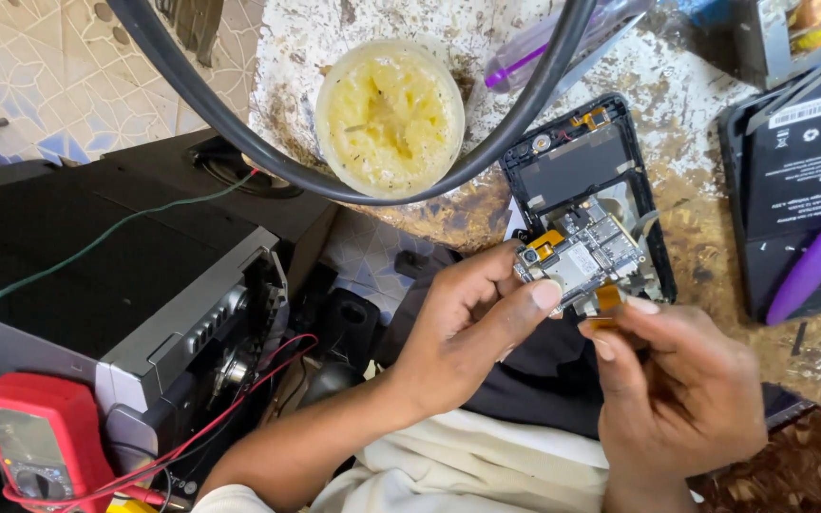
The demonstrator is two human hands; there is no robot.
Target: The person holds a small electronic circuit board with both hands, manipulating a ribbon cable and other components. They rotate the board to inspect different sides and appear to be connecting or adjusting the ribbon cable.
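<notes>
A repair workshop was shown: a red meter (35, 446) at 8 o'clock, an opened phone (586, 199) at 1 o'clock.

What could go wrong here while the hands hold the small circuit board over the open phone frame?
1. The right hand pinches the orange flex strip on the circuit board; a pull may tear it.
2. The left hand grips the board only by its edge, so it might slip onto the phone frame.
3. The open tub of yellow paste stands close and could smear parts.
</notes>
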